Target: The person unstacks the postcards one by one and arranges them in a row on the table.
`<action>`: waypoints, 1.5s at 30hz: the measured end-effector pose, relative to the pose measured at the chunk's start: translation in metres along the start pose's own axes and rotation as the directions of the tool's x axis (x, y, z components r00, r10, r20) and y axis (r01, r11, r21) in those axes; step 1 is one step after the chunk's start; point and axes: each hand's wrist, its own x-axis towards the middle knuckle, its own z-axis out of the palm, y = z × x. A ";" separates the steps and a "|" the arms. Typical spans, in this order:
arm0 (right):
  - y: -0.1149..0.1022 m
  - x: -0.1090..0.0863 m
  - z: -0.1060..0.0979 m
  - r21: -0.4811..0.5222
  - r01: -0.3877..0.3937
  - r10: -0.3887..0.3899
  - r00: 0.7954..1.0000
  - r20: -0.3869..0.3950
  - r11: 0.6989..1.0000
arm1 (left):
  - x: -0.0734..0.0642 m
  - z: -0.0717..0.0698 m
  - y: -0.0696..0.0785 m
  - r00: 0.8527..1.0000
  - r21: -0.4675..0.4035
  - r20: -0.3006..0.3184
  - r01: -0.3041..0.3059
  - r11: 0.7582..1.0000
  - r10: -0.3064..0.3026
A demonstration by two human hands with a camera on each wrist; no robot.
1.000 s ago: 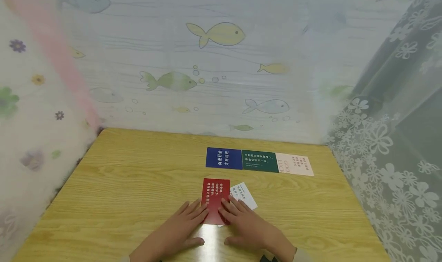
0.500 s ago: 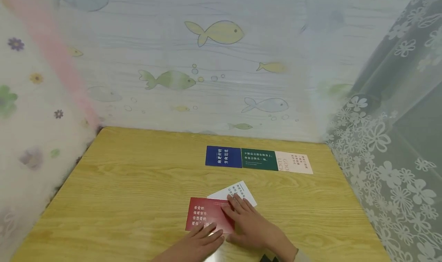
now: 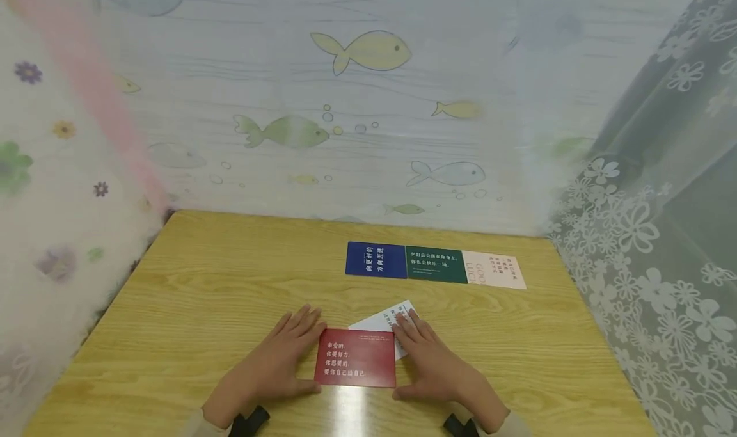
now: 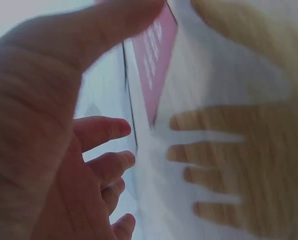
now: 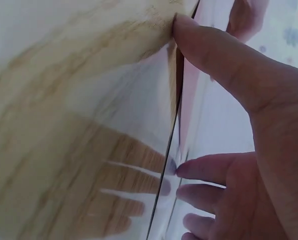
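Observation:
A red card (image 3: 356, 358) with white lettering lies lengthwise on the table between both hands. My left hand (image 3: 276, 357) is at its left edge, fingers extended near the upper corner and thumb near the lower one. At its right edge is my right hand (image 3: 432, 360), thumb by the lower corner and fingers stretched over the white card (image 3: 377, 317). That white card lies slanted, partly under the red one. In the left wrist view the red card (image 4: 156, 65) reaches past my thumb; in the right wrist view the red card (image 5: 189, 95) shows as a thin strip.
Farther back on the wooden table (image 3: 230, 270), a blue card (image 3: 375, 260), a green card (image 3: 435, 264) and a pale pink card (image 3: 495, 269) form a row edge to edge. Fish-patterned fabric (image 3: 276, 168) hangs behind the table, and a lace curtain (image 3: 650, 258) borders its right side.
The red card has turned from upright to lengthwise, uncovering more of the white card. My left hand has moved from the card's lower part to its left edge; the right has shifted right.

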 end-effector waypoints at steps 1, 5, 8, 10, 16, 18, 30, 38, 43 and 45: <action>0.000 0.000 0.000 0.009 -0.007 0.007 1.000 -0.002 1.000 | 0.001 0.000 -0.003 1.000 -0.005 0.005 0.006 1.000 -0.006; 0.001 -0.001 0.002 0.032 -0.015 0.015 1.000 -0.006 0.999 | 0.002 0.001 -0.007 0.999 -0.026 0.032 0.019 0.999 -0.018; 0.001 -0.001 0.004 0.043 -0.008 0.008 1.000 -0.010 0.999 | 0.003 0.002 -0.008 0.999 -0.036 0.029 0.018 0.999 -0.017; 0.000 -0.002 0.005 0.050 -0.002 0.003 1.000 -0.011 0.999 | 0.002 0.003 -0.008 1.000 -0.030 0.016 0.012 0.999 -0.011; -0.001 -0.002 0.007 0.043 0.013 -0.012 1.000 -0.026 0.999 | 0.001 0.005 -0.008 1.000 -0.001 -0.024 -0.003 1.000 0.003; -0.001 -0.002 0.007 0.025 0.024 -0.023 0.999 -0.041 0.999 | 0.001 0.006 -0.009 0.999 -0.004 -0.032 -0.003 1.000 0.003; 0.002 -0.004 0.004 0.015 0.055 -0.053 0.991 -0.124 0.998 | -0.002 0.004 -0.004 0.998 -0.053 0.041 0.058 0.997 -0.055; 0.005 -0.008 0.000 -0.026 0.143 -0.145 0.958 -0.249 0.989 | -0.005 0.003 -0.008 0.999 -0.052 0.015 0.032 0.998 -0.032; 0.006 -0.007 -0.001 -0.039 0.193 -0.196 0.929 -0.313 0.980 | -0.005 0.005 -0.011 0.999 -0.051 -0.034 -0.006 0.999 0.004; 0.006 -0.007 -0.002 -0.036 0.201 -0.201 0.921 -0.333 0.979 | -0.004 0.004 -0.012 0.998 -0.054 -0.056 -0.015 0.998 0.012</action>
